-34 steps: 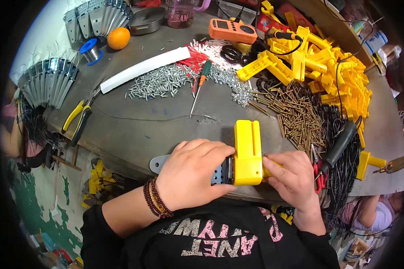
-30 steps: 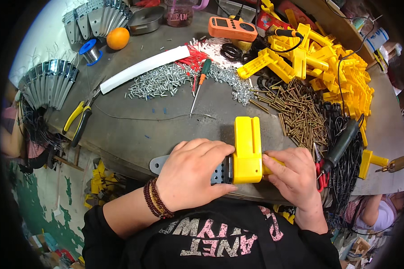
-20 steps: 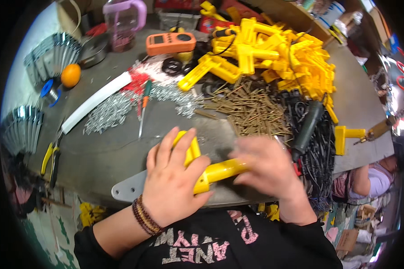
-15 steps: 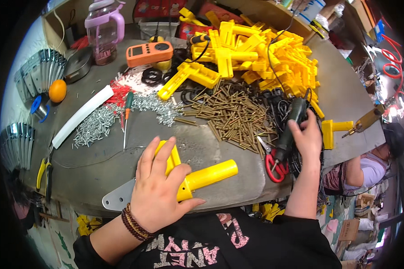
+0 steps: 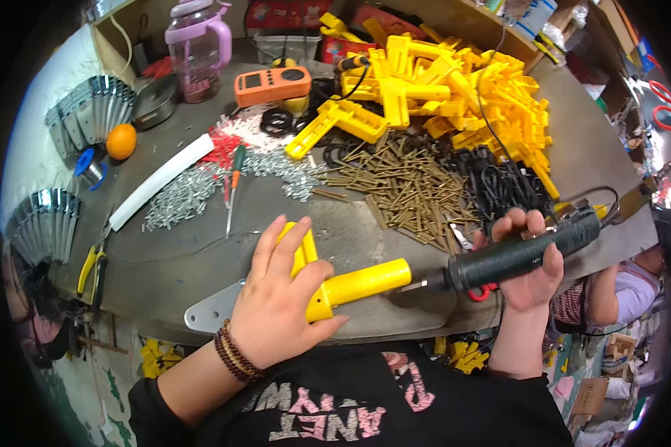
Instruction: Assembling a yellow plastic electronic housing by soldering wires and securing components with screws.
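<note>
My left hand lies over a yellow plastic housing, fingers across its upper part and thumb along the lower edge, pressing it to the table. From under the hand a grey metal plate with holes sticks out to the left. The housing's round handle points right. My right hand grips a dark green electric screwdriver, held nearly level with its bit pointing left. That bit is at the handle's end; whether it has entered it I cannot tell. Scissors with red handles are partly hidden below the screwdriver.
Beyond my hands lie piles of brass-coloured screws, silver screws, black cables and yellow housings. A small screwdriver, pliers, an orange meter and a bottle are farther left. Another person sits at right.
My right hand has picked the electric screwdriver up from beside the cables and swung it level, its bit now at the yellow handle's end. My left hand stays on the housing.
</note>
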Available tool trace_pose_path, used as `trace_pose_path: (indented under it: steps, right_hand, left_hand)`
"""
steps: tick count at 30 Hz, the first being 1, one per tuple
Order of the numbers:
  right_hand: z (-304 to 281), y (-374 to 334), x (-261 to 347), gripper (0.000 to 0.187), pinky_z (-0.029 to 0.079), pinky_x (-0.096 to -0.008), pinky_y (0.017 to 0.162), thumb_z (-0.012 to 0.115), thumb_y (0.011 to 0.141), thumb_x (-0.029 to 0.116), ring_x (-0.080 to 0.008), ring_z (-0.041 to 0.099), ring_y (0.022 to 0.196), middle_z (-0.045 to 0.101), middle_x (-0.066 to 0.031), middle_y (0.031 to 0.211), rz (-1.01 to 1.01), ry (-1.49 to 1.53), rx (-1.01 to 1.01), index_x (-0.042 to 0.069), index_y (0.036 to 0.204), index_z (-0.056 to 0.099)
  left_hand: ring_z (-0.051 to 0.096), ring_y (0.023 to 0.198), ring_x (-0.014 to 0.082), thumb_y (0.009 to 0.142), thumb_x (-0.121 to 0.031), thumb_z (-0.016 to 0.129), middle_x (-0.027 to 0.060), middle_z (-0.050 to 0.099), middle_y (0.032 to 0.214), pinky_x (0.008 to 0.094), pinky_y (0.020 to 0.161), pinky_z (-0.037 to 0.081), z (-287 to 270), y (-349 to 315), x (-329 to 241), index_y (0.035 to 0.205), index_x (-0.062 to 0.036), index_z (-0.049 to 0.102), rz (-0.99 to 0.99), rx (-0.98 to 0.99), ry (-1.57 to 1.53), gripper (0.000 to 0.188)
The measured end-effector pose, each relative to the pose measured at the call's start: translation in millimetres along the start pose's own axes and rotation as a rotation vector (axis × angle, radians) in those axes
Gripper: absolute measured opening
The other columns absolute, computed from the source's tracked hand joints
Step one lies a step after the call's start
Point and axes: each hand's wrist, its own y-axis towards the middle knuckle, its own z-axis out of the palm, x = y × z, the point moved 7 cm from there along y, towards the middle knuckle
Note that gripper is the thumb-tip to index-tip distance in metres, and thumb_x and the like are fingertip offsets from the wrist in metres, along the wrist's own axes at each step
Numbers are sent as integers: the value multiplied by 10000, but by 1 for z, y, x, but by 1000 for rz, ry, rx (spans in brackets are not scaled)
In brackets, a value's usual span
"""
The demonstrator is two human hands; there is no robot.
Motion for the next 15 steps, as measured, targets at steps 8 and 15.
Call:
trace_pose_path:
  steps: [8,15]
  right_hand:
    - [-4,-22,-60,423,276,-624,1102,764,791,221,-200,481,1290,561,-12,1305,-30,290,-236,204,1178,594]
    - [2,-20,-79,409,279,-618,1104,784,762,191,-198,481,1292,590,-7,1276,5,295,-291,221,1129,606]
  left_hand:
    - [276,1334,519,664,-336,807,271,350,1419,573,1064,311,1,0,-5,1045,-79,599,29,-11,4,504]
    - [274,1335,521,671,-330,800,276,347,1417,566,1067,311,0,0,-3,1049,-74,594,15,2,23,501]
